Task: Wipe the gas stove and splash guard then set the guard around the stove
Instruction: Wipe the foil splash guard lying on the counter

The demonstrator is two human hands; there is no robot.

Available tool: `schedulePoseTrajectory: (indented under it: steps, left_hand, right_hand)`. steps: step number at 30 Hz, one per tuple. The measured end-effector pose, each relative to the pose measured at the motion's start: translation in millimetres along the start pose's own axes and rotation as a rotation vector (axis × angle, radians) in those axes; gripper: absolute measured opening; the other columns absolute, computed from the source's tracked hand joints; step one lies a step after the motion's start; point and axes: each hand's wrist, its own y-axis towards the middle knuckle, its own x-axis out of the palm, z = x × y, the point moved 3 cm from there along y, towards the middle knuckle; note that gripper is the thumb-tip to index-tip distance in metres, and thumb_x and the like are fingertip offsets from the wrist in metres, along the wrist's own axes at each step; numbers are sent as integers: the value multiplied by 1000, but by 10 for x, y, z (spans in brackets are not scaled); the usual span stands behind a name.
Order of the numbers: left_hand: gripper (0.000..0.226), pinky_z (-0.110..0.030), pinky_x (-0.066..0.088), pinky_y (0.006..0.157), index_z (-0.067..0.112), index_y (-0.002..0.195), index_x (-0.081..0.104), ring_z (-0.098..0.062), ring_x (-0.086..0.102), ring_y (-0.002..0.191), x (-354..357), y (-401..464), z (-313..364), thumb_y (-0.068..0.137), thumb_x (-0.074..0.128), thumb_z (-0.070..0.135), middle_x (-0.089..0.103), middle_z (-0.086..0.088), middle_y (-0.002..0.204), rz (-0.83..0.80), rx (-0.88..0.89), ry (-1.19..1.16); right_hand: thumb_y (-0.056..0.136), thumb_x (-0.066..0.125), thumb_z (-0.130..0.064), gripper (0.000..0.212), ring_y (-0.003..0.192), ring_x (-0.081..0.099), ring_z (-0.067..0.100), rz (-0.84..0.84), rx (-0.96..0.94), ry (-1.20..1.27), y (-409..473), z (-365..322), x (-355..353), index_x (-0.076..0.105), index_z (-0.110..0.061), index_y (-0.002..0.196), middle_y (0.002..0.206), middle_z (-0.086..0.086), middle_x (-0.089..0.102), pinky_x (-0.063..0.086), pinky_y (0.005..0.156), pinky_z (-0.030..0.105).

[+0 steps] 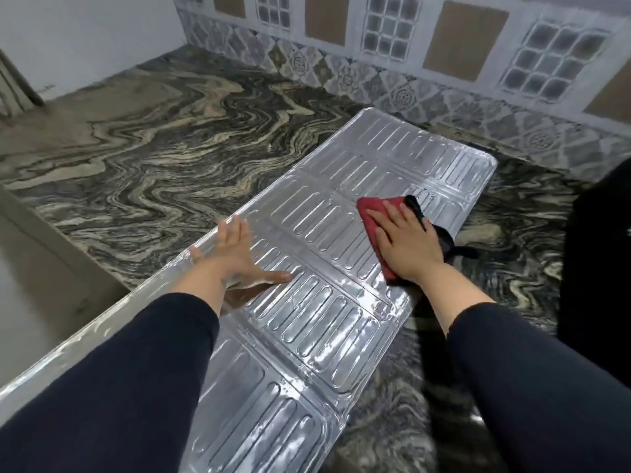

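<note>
The splash guard point(317, 268) lies flat on the marbled tabletop point(153, 141), unfolded, running from the near edge diagonally toward the far right corner by the tiled wall point(444, 80). Its left long side sits along the tabletop's left edge, where the surface drops away. The stove itself cannot be picked out with certainty; a dark shape point(597, 250) at the right edge may be it, but that is too cut off to tell.

The right hand point(406, 244) lies flat, fingers spread, pressing a red cloth point(375, 230) with a black trim onto the far half of the guard. The left hand point(235, 257) is open and spread too, palm down on the guard's left rim, pinning the sheet.

The step in hand appears to be wiping the guard. To do it well, the thin ribbed foil wants even, moderate pressure: too hard and the embossed ribs may dent or the panel creases may buckle. Strokes along the grooves, not across them, should lift grime out of the channels. The bracing hand ought to sit close to the stretch being wiped, since the sheet is light and lies right at the drop on the left, where it could slide off. The near panels look still to be covered.
</note>
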Motion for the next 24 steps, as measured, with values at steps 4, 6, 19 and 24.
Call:
schedulePoseTrajectory:
  steps: [4,6,19,24]
  left_hand:
    - [139,-57,-4,117,13,149,-19,-26,-27,144,-28,102,-23,60,70,71,-28,1,157,21,-12,-46]
    - [114,-57,-4,118,14,152,-11,-31,-23,145,-51,171,-10,78,64,58,-20,-3,160,55,-32,-144]
    - [66,-61,-4,115,18,154,1,-19,-8,149,204,282,910,97,11,50,-7,3,162,501,172,-2]
    - [62,-60,-4,115,17,153,1,-19,-6,149,214,291,909,99,12,45,-5,3,162,528,170,10]
  right_hand:
    - [99,11,-42,49,148,-3,15,-16,32,-10,-237,-78,41,9,-43,148,161,-14,1,2,118,46]
    - [99,10,-41,49,148,-5,16,-15,40,6,-465,-205,92,6,-43,148,160,-13,-1,0,118,46]
    - [97,6,-42,51,148,-10,18,6,29,14,-890,-455,167,5,-43,148,160,-15,-3,-6,116,52]
    - [101,16,-37,47,148,-9,17,-47,-155,26,-222,-526,84,11,-42,148,160,-15,0,-9,115,53]
